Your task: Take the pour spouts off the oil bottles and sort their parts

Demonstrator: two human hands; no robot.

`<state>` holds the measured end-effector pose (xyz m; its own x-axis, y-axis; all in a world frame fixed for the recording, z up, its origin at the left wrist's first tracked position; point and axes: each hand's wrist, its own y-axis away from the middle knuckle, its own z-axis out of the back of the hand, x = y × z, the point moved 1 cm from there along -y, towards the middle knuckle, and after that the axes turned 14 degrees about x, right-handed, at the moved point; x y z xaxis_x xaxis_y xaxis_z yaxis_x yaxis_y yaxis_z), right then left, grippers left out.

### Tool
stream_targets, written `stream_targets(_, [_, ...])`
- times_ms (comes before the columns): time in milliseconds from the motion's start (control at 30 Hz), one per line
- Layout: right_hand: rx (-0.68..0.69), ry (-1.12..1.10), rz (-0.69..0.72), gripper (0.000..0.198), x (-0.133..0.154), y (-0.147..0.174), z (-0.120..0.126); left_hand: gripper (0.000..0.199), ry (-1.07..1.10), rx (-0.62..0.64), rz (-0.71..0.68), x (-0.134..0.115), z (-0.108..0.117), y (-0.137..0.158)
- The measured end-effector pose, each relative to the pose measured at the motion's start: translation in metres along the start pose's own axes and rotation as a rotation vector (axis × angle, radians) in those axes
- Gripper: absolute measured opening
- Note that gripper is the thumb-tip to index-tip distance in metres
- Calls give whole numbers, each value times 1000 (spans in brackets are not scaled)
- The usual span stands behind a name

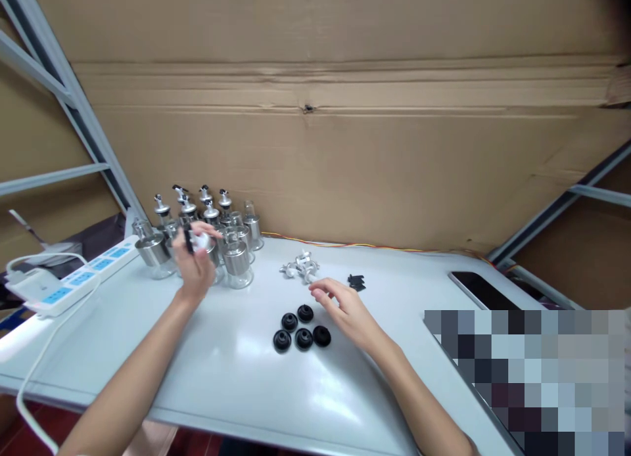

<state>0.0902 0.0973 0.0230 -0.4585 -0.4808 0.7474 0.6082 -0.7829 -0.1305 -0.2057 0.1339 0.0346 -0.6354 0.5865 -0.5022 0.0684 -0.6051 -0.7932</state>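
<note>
My left hand [194, 272] is raised before the glass bottles on the left, fingers closed around a small silver-white pourer top [200, 241] with a black piece [188, 238]; motion smears it a little. Loosely curved and holding nothing visible, my right hand [351, 311] hovers over the table with its fingers apart. Just beyond its fingertips lies a small pile of silver spout pieces [303, 267]. Several round black stoppers [304, 338] are grouped on the table to its left. Small black flaps [355, 282] lie behind that hand.
Several glass bottles with steel bands [236, 262] crowd the back left, some topped with silver pourers [211, 210]. A white power strip [93, 272] with a cable runs along the left edge. A phone [486, 290] lies at right beside a pixelated area. Cardboard [345, 167] stands behind.
</note>
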Motion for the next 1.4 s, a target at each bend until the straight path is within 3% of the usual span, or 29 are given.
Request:
stream_targets(100, [0, -3, 0, 25, -2, -1, -1, 50, 307, 259, 89, -14, -25, 20])
stream_targets(167, [4, -6, -4, 25, -3, -2, -2, 46, 368, 445, 160, -20, -39, 30])
stream_targets(233, [8, -6, -5, 26, -3, -2, -3, 43, 343, 523, 222, -22, -48, 34])
stream_targets(400, [0, -1, -4, 27, -1, 0, 0, 42, 382, 421, 367, -21, -56, 33])
stream_targets(533, [-39, -4, -1, 27, -1, 0, 2, 34, 466, 368, 412, -38, -64, 41])
stream_targets(633, [-63, 1, 22, 24, -1, 0, 2, 33, 573, 614, 422, -63, -71, 60])
stream_targets(700, [-73, 3, 54, 21, 0, 1, 2, 34, 573, 839, 354, -80, -73, 73])
stream_targets(767, [-87, 3, 115, 19, 2, 2, 1, 35, 515, 945, 250, -91, -72, 81])
stream_targets(900, [-97, -5, 234, 16, 5, 4, -1, 35, 383, 924, 177, -92, -68, 82])
stream_targets(1167, [-10, 49, 225, 16, 4, 3, -6, 40, 499, 986, 299, -90, -72, 83])
stream_targets(1400, [-26, 104, 297, 15, 11, 6, -6, 57, 330, 962, 123, -91, -71, 82])
